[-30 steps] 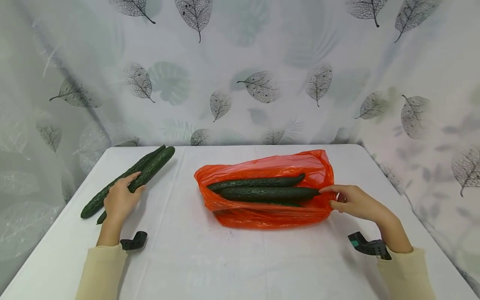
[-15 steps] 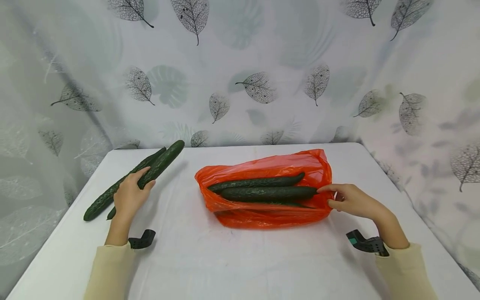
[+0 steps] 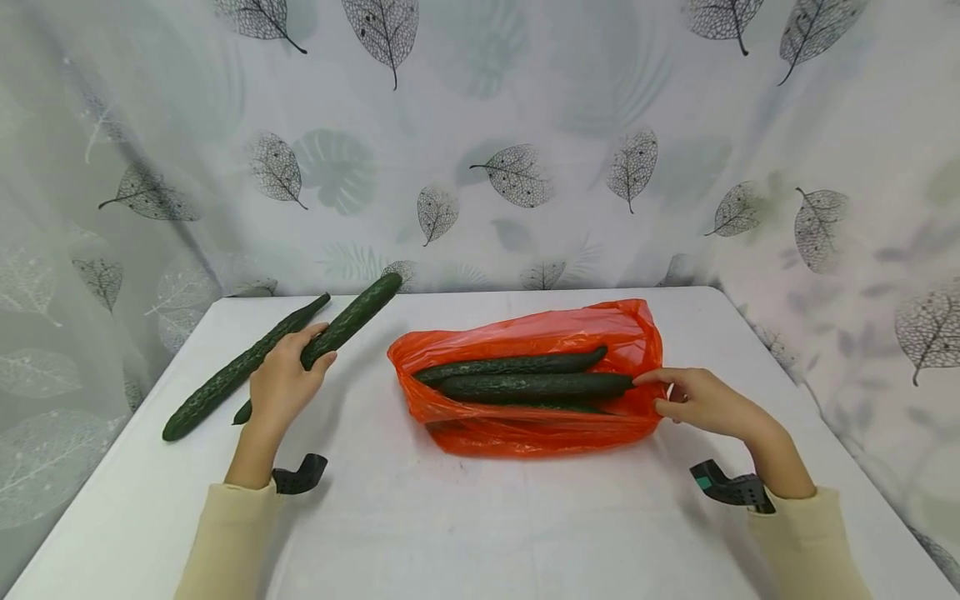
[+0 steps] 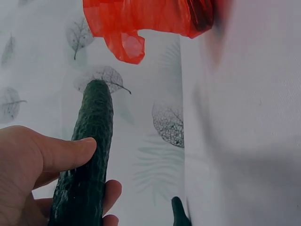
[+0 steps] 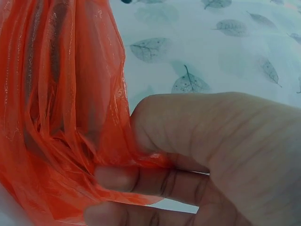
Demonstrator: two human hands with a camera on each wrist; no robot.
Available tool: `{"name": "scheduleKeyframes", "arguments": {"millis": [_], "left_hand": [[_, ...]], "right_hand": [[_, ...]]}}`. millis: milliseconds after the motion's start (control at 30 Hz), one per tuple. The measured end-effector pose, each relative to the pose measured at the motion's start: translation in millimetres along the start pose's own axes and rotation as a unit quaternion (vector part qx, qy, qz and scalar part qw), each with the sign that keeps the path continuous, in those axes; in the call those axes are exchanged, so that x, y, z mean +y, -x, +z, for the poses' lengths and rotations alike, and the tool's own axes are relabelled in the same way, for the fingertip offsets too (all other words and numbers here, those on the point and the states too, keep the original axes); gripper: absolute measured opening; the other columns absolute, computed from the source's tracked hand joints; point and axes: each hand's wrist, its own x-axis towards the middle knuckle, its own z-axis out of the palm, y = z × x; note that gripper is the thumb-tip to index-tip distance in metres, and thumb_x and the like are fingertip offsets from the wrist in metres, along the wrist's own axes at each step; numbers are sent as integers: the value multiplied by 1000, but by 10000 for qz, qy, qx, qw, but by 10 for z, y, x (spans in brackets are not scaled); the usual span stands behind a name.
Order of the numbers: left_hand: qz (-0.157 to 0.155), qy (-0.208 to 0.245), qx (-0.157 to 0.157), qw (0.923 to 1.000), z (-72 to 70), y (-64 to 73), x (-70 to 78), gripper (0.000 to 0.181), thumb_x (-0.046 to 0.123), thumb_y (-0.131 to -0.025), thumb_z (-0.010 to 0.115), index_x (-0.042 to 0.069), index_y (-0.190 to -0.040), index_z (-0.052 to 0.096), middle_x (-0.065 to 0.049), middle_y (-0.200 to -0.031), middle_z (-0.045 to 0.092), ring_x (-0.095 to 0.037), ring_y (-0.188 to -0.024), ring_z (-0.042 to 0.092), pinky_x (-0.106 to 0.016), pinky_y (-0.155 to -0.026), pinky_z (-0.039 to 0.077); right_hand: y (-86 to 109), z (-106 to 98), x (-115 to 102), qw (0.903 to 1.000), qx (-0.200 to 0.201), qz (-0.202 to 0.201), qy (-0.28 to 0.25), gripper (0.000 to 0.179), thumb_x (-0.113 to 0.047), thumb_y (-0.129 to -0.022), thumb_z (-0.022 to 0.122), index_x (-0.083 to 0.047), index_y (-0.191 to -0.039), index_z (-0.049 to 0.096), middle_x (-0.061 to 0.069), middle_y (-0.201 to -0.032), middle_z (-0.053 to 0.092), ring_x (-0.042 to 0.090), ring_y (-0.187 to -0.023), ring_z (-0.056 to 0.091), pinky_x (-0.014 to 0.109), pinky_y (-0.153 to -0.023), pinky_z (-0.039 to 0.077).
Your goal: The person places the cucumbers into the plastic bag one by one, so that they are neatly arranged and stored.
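Note:
My left hand [image 3: 287,379] grips a dark green cucumber [image 3: 352,321] round its middle, its far end tilted up and to the right. In the left wrist view the thumb lies across this cucumber [image 4: 89,165] and fingertips show on the other side. A second cucumber [image 3: 240,367] lies on the table just left of that hand. At the centre right, a red plastic bag [image 3: 525,437] lies with its mouth spread, cucumbers [image 3: 536,387] inside. My right hand [image 3: 705,402] pinches the bag's right edge; in the right wrist view, thumb and fingers hold the crumpled film [image 5: 108,141].
A white cloth covers the table [image 3: 450,533]. Behind and on both sides hangs a pale curtain [image 3: 480,125] printed with leaves. Dark straps [image 3: 300,475] with small devices are on both wrists, below beige sleeves.
My left hand has moved right, lifting its cucumber away from the one beside it, which stays on the table. The right hand and the bag have hardly moved.

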Motion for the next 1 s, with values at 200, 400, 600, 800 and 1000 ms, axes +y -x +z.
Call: {"name": "scheduleKeyframes", "arguments": {"millis": [200,400,600,800,1000], "left_hand": [[315,73,100,9994,19,-7,111,47,24,-92,68,13,-137,57,-22,-132,57,-46,-104,60,-48,-55,48],[499,32,119,9987,8,-19,238,47,23,-91,70,14,-135,58,-21,-130,58,-43,-101,62,-47,-55,48],[627,110,-27,9980,-28,-28,409,47,22,-91,69,15,-136,58,-19,-131,59,-39,-105,61,-50,-60,50],[944,142,-32,9954,-28,-63,568,47,21,-91,69,17,-136,58,-15,-129,60,-36,-104,63,-47,-58,49],[1259,86,30,9920,-2,-76,689,47,23,-89,71,16,-134,60,-15,-126,62,-34,-82,65,-38,-49,44]], "right_hand": [[33,-18,4,9996,253,-64,50,34,-2,-88,58,3,-121,62,-1,-80,53,8,-61,50,24,-52,42],[41,-32,-8,9996,272,-23,-7,34,-2,-88,58,4,-121,62,-1,-79,53,8,-60,50,24,-52,43],[44,-41,-25,9993,356,-8,71,33,-2,-88,58,4,-120,63,1,-82,54,8,-59,50,24,-51,42],[50,-52,-56,9992,379,67,63,33,-3,-88,58,4,-120,63,1,-83,54,10,-61,50,24,-52,42],[56,-46,-74,9991,397,102,55,33,-3,-88,59,3,-120,63,1,-83,54,10,-62,49,24,-52,42]]}}
